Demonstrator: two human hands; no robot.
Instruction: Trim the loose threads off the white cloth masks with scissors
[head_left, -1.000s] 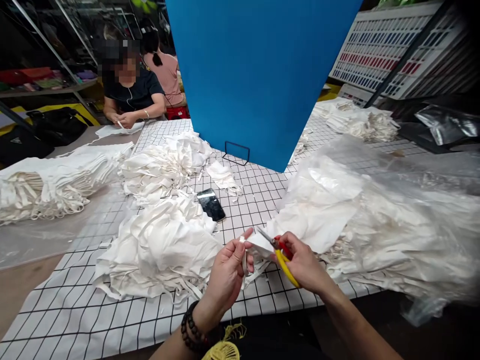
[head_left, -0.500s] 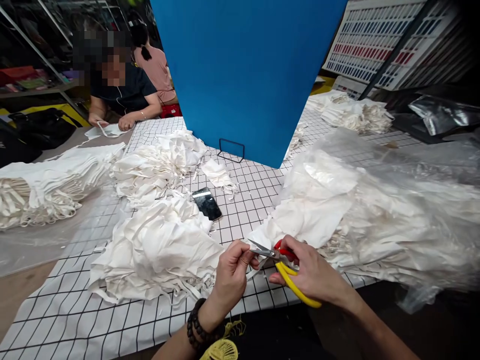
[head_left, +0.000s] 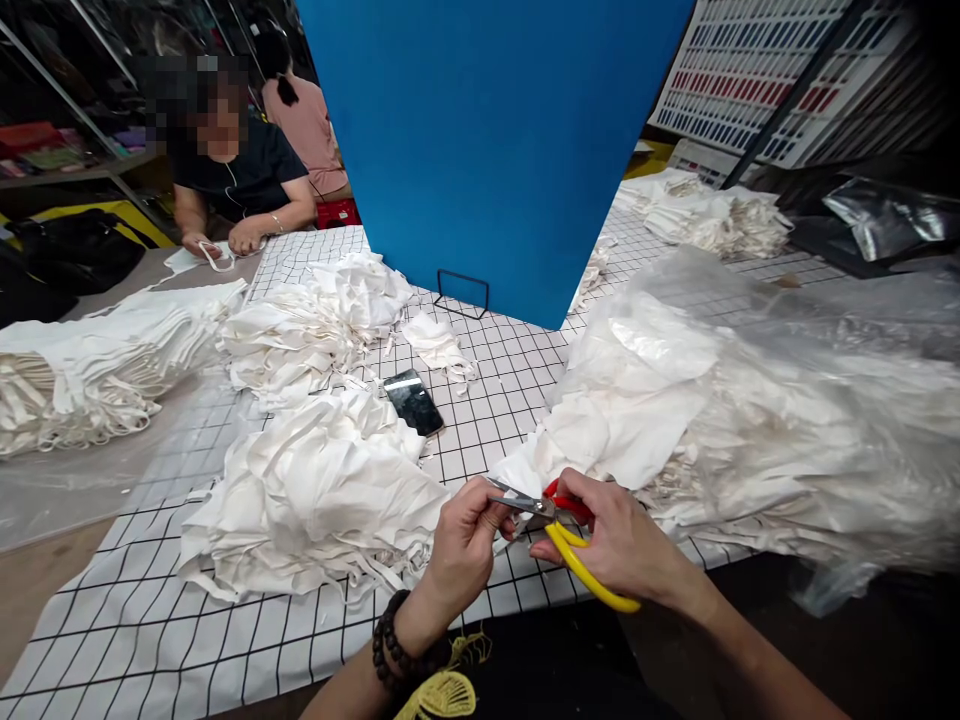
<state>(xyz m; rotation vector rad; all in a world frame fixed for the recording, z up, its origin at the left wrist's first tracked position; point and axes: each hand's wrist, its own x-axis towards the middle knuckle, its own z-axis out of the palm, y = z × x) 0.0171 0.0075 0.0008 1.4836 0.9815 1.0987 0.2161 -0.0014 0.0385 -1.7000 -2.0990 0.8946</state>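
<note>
The right hand [head_left: 622,540] holds open scissors [head_left: 550,510]; by the scissors' tips, the left hand [head_left: 463,535] pinches white cloth [head_left: 517,471].

From here there's room to slide up the checked cloth [head_left: 491,385] mid-frame, but scissors [head_left: 541,507] plug the lower end, a phone [head_left: 415,403] and fabric heap [head_left: 322,490] crowd the left, bagged fabric [head_left: 750,430] the right, and a blue board [head_left: 495,160] the top.
</note>
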